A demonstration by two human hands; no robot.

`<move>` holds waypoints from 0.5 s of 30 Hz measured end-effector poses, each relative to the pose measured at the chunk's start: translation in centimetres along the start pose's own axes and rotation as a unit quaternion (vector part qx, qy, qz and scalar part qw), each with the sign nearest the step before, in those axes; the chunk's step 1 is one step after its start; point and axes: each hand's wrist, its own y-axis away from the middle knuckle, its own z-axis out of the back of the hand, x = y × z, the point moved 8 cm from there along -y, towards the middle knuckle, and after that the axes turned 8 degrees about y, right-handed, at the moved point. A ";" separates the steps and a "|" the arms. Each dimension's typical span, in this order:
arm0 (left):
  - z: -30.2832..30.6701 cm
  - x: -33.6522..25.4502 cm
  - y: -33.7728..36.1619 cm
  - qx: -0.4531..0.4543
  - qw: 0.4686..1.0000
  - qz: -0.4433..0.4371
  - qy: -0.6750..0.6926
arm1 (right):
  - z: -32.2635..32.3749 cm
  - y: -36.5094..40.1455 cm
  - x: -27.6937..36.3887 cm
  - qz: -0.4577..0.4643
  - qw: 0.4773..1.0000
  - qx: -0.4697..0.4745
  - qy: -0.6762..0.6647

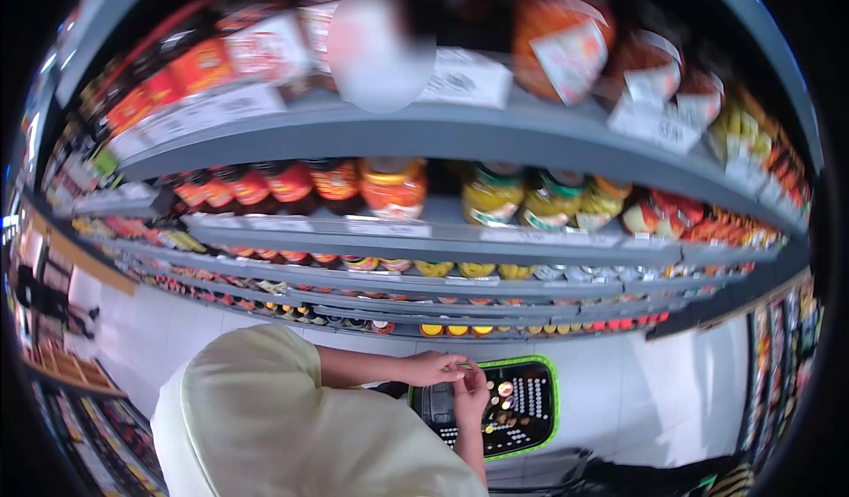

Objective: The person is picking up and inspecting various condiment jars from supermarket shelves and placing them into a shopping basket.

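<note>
My left hand [432, 369] and my right hand [470, 393] meet just above a black shopping basket with a green rim [550, 391] on the floor. The fingertips of both hands touch each other. Whether anything small is pinched between them is too blurred to tell. Several small jars with round lids [500, 401] lie in the basket under my hands. My pale yellow sleeve and shirt [265, 417] fill the lower left.
Grey store shelves [424, 134] run across the view, stocked with jars of red sauces [292, 183], orange jars [393, 187] and green pickles [493, 194], with price tags along the edges. White tiled floor [637, 391] lies around the basket. Another shelf row stands at the right [783, 355].
</note>
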 end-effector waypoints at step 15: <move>15.1 -28.7 23.9 -0.342 0.830 -0.417 -0.138 | -12.6 4.3 41.4 0.494 0.848 0.138 0.137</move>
